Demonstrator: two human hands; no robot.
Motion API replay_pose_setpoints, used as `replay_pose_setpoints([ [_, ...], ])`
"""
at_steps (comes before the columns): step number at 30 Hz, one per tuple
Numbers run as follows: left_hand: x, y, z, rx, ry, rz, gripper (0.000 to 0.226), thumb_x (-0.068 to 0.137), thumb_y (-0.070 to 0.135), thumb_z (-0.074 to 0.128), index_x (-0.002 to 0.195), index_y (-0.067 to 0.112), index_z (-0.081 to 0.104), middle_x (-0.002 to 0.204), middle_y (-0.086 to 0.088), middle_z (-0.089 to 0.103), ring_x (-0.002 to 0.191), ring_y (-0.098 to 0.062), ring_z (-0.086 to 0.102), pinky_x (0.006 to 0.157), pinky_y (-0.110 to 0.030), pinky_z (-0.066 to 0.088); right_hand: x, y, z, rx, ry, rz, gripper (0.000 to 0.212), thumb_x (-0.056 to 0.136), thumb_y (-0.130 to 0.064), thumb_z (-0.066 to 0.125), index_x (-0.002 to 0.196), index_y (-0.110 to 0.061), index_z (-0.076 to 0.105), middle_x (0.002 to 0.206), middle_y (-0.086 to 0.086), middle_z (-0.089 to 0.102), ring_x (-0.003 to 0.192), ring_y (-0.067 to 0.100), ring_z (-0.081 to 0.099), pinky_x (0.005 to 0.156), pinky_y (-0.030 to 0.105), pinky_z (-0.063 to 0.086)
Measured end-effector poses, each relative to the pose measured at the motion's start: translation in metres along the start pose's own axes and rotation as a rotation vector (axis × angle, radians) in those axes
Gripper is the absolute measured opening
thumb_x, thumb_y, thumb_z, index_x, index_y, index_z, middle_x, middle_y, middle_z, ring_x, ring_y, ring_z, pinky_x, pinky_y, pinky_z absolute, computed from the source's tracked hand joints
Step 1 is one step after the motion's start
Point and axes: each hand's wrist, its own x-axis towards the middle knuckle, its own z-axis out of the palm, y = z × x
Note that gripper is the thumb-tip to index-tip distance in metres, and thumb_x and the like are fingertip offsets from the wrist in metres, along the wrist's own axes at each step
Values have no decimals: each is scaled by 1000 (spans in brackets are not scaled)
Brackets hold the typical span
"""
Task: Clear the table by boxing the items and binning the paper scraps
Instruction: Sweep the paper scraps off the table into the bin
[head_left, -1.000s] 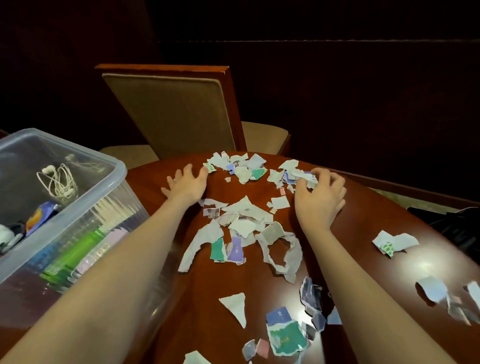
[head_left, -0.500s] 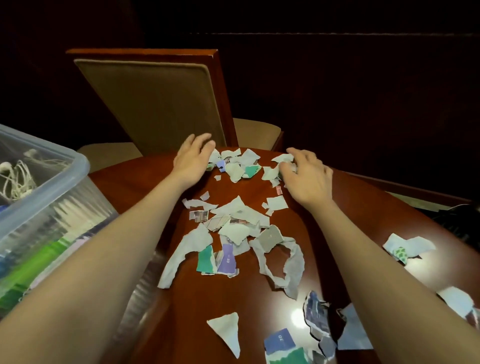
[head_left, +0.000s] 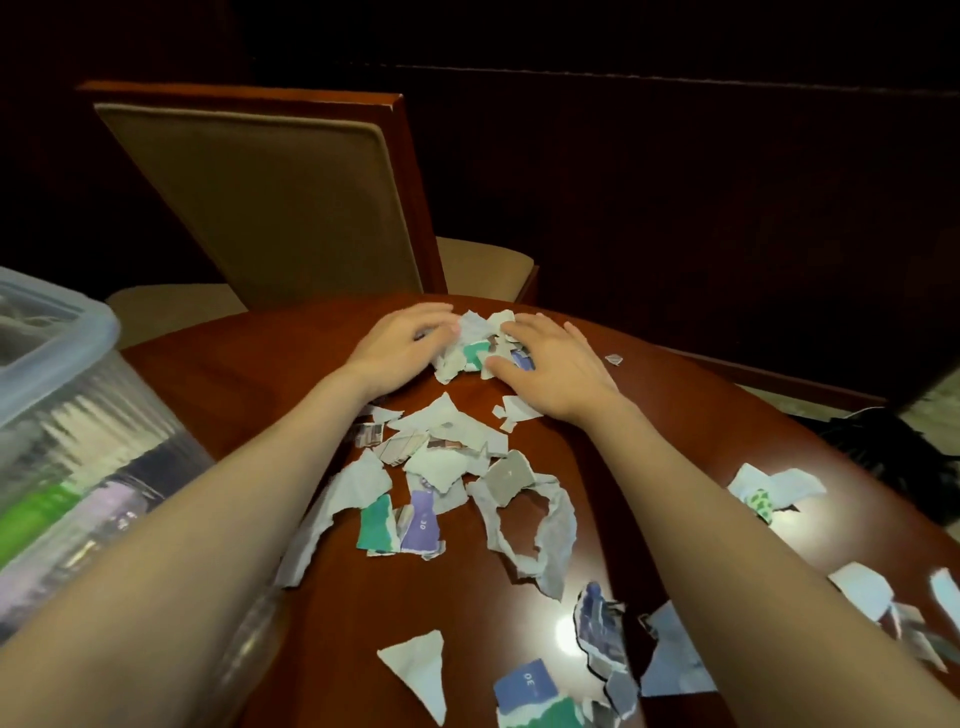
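Torn paper scraps lie all over the brown wooden table (head_left: 249, 395). At the table's far edge my left hand (head_left: 400, 343) and my right hand (head_left: 550, 364) press in from either side on a small heap of scraps (head_left: 475, 340), which is bunched up between them. Left fingers are cupped against the heap; right fingers lie flat over it. A larger spread of scraps (head_left: 441, 457) lies between my forearms. More scraps lie near me (head_left: 524, 686) and on the right (head_left: 774, 488). One tiny scrap (head_left: 614, 358) sits alone beyond my right hand.
A clear plastic box (head_left: 62, 415) with items inside stands on the left of the table, against my left forearm. A wooden chair with a tan padded back (head_left: 270, 208) is pushed up behind the far edge. A dark object (head_left: 883, 441) lies off the table's right side.
Both hands have swept inward along the far edge, bunching two separate clusters of scraps into one heap between them. One tiny scrap is left behind on the right.
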Motion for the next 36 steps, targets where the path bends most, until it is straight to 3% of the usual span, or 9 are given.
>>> replay_pose_setpoints([
  [7, -41, 16, 4, -264, -60, -5, 29, 97, 29, 45, 119, 24, 63, 138, 9, 50, 134, -6, 33, 113, -35, 21, -36, -20, -3, 182, -8, -97, 50, 93, -41, 49, 136, -15, 49, 147, 1, 41, 137, 14, 32, 114, 27, 17],
  [10, -71, 26, 4, -377, -75, -1, 24, 97, 26, 45, 104, 31, 67, 126, 11, 55, 121, 1, 39, 104, -28, 24, -64, -31, -5, 587, 50, -47, 28, 93, -32, 54, 82, -13, 72, 89, 3, 69, 85, 6, 57, 83, 24, 41],
  [12, -90, 29, 5, -450, -76, -16, 25, 96, 30, 47, 86, 36, 70, 114, 15, 60, 108, 7, 48, 96, -25, 30, -72, -33, 0, 776, 257, 65, 40, 90, -32, 54, 60, -7, 62, 62, -2, 53, 61, 8, 45, 64, 25, 37],
  [15, -120, 40, 10, -478, -132, -18, 25, 77, 55, 51, 65, 46, 70, 120, 4, 64, 116, -1, 50, 97, -25, 31, -76, -30, -2, 459, 541, 183, 37, 84, -33, 42, 86, -7, 69, 96, 0, 59, 92, 12, 52, 78, 22, 32],
  [19, -145, 46, 16, -512, -103, -11, 22, 78, 45, 50, 72, 44, 71, 118, 6, 63, 115, -1, 50, 97, -27, 32, -62, -8, -4, 5, 384, 271, 50, 97, -32, 35, 141, -9, 38, 153, 14, 24, 143, 26, 18, 115, 39, 11],
  [22, -149, 47, 16, -547, -58, -22, 28, 93, 28, 49, 71, 31, 67, 115, 9, 62, 113, -7, 51, 96, -29, 33, -56, 3, -5, 36, 142, 361, 61, 100, -40, 25, 149, -6, 16, 157, 14, 7, 146, 25, 3, 118, 38, 0],
  [27, -128, 54, 8, -534, 117, -122, 29, 102, 27, 31, 113, 23, 57, 135, 5, 48, 127, -12, 39, 98, -25, 25, -83, -16, -7, 21, -96, 20, 53, 102, -34, 22, 150, -14, 16, 158, 2, 10, 146, 13, 7, 117, 27, 0],
  [33, -93, 59, 11, -377, -94, -150, 46, 104, 33, 17, 148, 23, 25, 156, 3, 21, 144, -16, 18, 115, -33, 14, -127, -47, -1, 97, -180, -84, 49, 103, -34, 21, 148, -16, 24, 156, -1, 18, 145, 9, 12, 116, 23, 2],
  [36, -82, 58, 19, -17, -229, -91, 51, 103, 39, 17, 151, 22, 15, 159, 2, 6, 147, -16, 2, 118, -37, 0, -140, -51, -4, 300, -111, -40, 45, 103, -26, 27, 144, -10, 36, 152, 4, 30, 143, 14, 22, 115, 24, 11],
])
